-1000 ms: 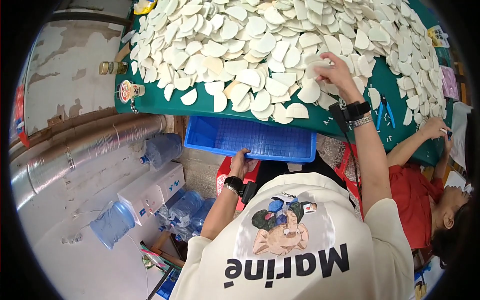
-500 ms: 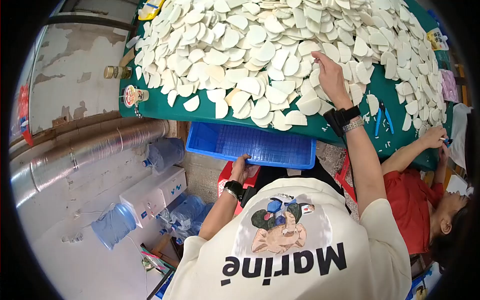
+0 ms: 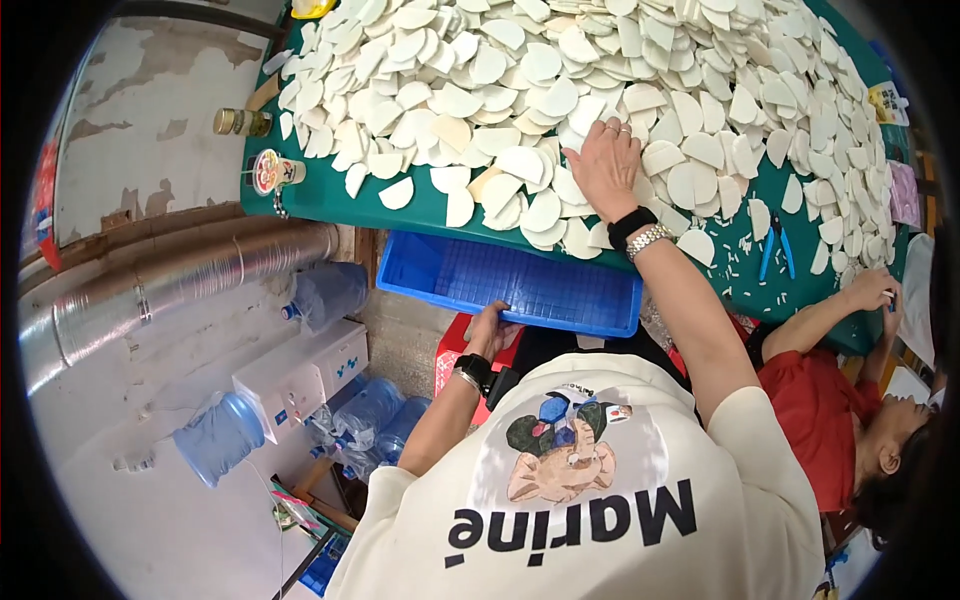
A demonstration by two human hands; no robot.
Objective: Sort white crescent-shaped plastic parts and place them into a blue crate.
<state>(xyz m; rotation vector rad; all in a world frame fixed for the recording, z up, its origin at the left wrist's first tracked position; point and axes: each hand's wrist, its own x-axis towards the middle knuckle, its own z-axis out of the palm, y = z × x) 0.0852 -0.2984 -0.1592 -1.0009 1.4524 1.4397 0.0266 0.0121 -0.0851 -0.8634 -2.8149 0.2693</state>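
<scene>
A big heap of pale, half-moon-shaped flat pieces (image 3: 490, 65) covers most of the green table (image 3: 330, 207). My right hand (image 3: 606, 168) lies palm down on the heap's near part, fingers stretched forward and thumb out to the left, touching the pieces. Whether anything is under the palm is hidden. Below the table's near edge, a blue plastic bin (image 3: 560, 322) sits in front of my body. My left hand (image 3: 488, 330) grips its near rim, with the fingers partly out of sight. No pieces show inside the bin.
Blue-handled pliers (image 3: 775, 248) lie among small white scraps to the right. A co-worker in red (image 3: 815, 425) works at the right edge. A lidded jar (image 3: 242, 122) and a cup (image 3: 277, 172) stand at the left corner. Water bottles (image 3: 328, 294) and a red stool (image 3: 452, 345) are below.
My right hand has moved left and nearer, from raised over the heap to lying flat on it. My left hand stays on the bin's rim. The whole view has shifted slightly.
</scene>
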